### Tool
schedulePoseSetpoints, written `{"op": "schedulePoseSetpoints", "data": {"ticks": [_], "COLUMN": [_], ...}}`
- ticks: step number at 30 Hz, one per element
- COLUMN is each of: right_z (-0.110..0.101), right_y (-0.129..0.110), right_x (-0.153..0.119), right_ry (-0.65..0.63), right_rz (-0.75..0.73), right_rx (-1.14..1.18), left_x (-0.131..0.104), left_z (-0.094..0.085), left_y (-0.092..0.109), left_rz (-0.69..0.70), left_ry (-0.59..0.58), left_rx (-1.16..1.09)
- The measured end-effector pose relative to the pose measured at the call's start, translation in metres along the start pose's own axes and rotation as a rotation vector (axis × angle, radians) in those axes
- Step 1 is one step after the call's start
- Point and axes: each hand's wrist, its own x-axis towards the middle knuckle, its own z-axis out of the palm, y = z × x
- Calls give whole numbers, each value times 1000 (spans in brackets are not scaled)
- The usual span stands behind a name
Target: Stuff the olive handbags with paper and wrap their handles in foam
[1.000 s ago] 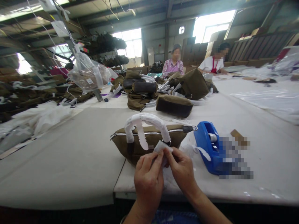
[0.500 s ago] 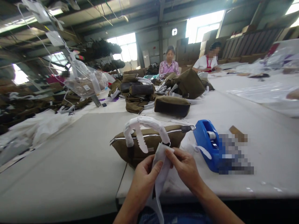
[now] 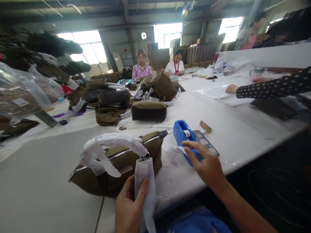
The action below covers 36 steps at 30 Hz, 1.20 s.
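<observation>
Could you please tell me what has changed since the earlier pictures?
The right hand let go of the white strip and moved rightward to the blue tape dispenser; whether it grips anything there is unclear. The left hand still holds the strip, and the olive bag stays on the table.

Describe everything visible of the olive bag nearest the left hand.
The olive bag looks like fabric with dark, leather-like trim. A silver zip crosses its top, with a ring at one end. White wrapping covers its arched handle. It rests on the table; the left hand pinches a white strip below the handle's ring.
</observation>
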Motion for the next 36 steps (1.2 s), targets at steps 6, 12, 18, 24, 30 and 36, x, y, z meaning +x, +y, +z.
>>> {"op": "schedulePoseSetpoints", "data": {"ticks": [6,12,18,24,30,36], "right_z": [-34,-24,-26,-41,-36,-21], "right_y": [75,63,40,27,43,75], "right_x": [16,25,16,-12,-47,-58], "right_ry": [-45,-82,125,139,56,101], "right_rz": [285,557,525,545,677,555], "right_rx": [-182,296,473,470,456,158], "left_x": [7,10,10,14,14,14], "left_z": [-2,-4,-4,-6,-6,-6], "left_y": [-2,-3,-4,-6,-6,-6], "left_rz": [24,41,-6,-3,-17,-10], "left_ry": [-2,2,18,13,11,10], "left_rx": [31,47,76,94,101,91]}}
